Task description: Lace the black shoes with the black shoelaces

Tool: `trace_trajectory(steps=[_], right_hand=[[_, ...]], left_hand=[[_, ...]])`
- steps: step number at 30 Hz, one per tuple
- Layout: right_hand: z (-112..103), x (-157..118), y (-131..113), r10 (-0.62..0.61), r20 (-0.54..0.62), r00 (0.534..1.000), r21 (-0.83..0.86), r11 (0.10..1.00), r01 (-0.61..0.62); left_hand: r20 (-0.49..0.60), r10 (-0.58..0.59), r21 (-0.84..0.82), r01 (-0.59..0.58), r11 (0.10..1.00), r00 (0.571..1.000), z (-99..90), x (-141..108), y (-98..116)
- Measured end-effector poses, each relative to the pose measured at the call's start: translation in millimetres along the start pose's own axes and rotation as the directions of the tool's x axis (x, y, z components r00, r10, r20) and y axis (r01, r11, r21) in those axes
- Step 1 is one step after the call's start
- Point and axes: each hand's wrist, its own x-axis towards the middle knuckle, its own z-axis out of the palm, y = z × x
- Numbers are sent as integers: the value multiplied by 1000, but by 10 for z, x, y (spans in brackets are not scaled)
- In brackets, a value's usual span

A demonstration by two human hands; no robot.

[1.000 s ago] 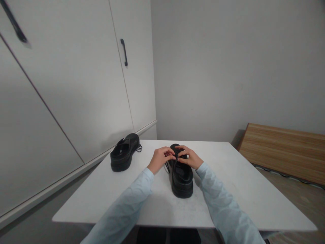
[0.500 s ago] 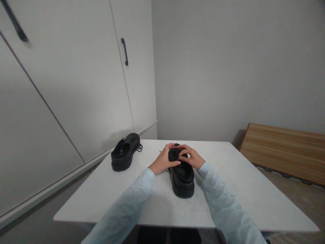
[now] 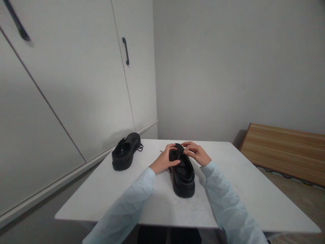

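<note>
A black lace-up shoe [image 3: 184, 184] stands on the white table, its heel toward me and its toe pointing away. My left hand [image 3: 166, 159] grips the left side of its upper, thumb over the opening and fingers near the tongue. On the shoe's right side, my right hand [image 3: 196, 152] has thumb and fingertips pinched together at the lacing area; what they pinch is too small and dark to make out. A lace end sticks out left of the shoe. The matching black shoe [image 3: 123, 157] rests at the table's back left, its lace in loops beside it.
The white table [image 3: 114, 203] spans the view in front of me. White cabinet doors [image 3: 76, 84] with dark handles rise close along its left side, and a grey wall stands behind. A wood-grain panel [image 3: 284, 149] leans beyond the right edge.
My right hand has moved right and slightly up, from over the middle of the shoe's lacing to its right side. My left hand has stayed on the shoe.
</note>
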Motion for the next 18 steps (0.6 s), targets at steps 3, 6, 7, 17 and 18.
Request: trace_trajectory(steps=[3,6,7,17,18], right_hand=[[-22,-9,-37,51,-61,997,155,987,-41],[-34,-28,-95,83,-106,991,357,933,-40],[-37,-35,-114,100,-108,989,413,909,-47],[-94,-109,-175,210,110,972,541,807,-235],[-102,-114,-175,213,136,967,538,804,-253]], left_hand=[[6,-1,-1,1,1000,1000,-2,-3,-37],[16,0,6,0,1000,1000,-4,-7,-50],[15,3,10,-3,1000,1000,-5,-8,-49],[8,0,28,0,1000,1000,-23,-11,-19],[6,3,29,-3,1000,1000,-24,-11,-21]])
